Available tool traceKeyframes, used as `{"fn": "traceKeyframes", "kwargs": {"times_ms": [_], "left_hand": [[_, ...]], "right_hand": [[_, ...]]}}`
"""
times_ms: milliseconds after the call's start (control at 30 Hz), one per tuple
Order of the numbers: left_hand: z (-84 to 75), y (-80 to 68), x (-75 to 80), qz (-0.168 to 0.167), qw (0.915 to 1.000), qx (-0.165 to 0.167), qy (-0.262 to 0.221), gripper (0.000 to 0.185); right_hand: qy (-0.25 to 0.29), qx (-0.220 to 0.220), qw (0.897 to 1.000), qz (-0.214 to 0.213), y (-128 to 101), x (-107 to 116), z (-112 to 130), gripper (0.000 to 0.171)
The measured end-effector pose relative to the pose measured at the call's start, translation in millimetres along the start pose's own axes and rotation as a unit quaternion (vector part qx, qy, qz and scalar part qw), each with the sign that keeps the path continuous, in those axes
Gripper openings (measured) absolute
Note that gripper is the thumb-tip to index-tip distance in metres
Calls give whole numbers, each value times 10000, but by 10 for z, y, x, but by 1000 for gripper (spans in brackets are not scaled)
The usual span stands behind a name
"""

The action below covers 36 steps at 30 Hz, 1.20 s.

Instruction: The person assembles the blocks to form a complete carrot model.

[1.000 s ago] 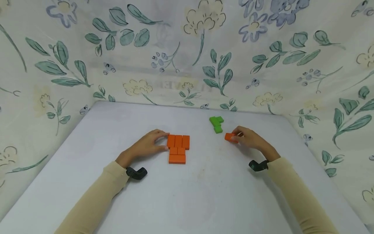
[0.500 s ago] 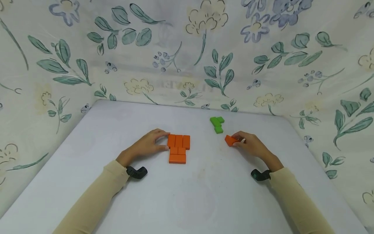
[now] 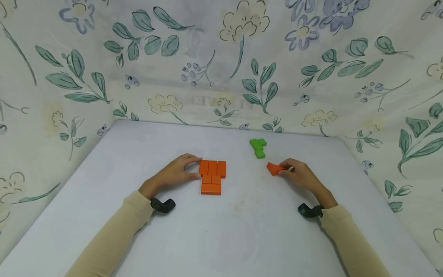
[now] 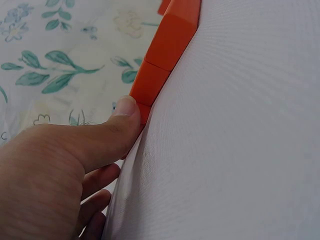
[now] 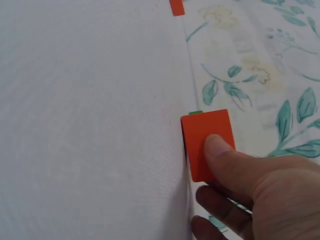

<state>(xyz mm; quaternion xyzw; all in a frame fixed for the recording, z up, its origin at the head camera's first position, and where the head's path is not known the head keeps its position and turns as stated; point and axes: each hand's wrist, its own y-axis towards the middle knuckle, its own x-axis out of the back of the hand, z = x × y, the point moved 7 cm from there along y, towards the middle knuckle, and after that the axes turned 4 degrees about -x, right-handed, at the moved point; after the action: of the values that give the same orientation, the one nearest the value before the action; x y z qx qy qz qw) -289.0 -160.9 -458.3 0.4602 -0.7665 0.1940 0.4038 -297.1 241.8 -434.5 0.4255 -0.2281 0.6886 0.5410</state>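
Observation:
A flat cluster of orange blocks [image 3: 212,176] lies at the table's middle. My left hand [image 3: 180,169] rests against its left side, thumb [image 4: 117,125] pressing the edge of the orange blocks [image 4: 160,60], fingers fairly straight. Further right, my right hand [image 3: 294,172] pinches a single orange block [image 3: 274,168] between thumb [image 5: 220,152] and fingers, tilted just off the table; the wrist view shows this orange block [image 5: 207,142] on edge. A few green blocks [image 3: 257,147] sit just behind it.
The table [image 3: 221,231] is covered in white cloth. Floral fabric walls [image 3: 221,69] close in the back and both sides. Black wrist-camera mounts [image 3: 162,205] sit at both wrists.
My right hand has drawn the single orange block slightly toward me and tilted it up off the table. The left hand and the orange cluster have stayed put.

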Motion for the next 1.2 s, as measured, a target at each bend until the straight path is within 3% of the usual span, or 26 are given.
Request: {"fn": "traceKeyframes", "kwargs": {"times_ms": [400,933,1200], "left_hand": [[-23,-33,0,-8,10000,27,-15,64],[-13,-24,18,-19,9999,-121,66,66],[-17,5,21,-27,9998,-208,56,65]], "right_hand": [[97,428,9987,-248,-34,60,163,20],[556,1071,9927,46,-90,-41,907,18],[537,1342,9892,231,-118,-98,1242,19]]}}
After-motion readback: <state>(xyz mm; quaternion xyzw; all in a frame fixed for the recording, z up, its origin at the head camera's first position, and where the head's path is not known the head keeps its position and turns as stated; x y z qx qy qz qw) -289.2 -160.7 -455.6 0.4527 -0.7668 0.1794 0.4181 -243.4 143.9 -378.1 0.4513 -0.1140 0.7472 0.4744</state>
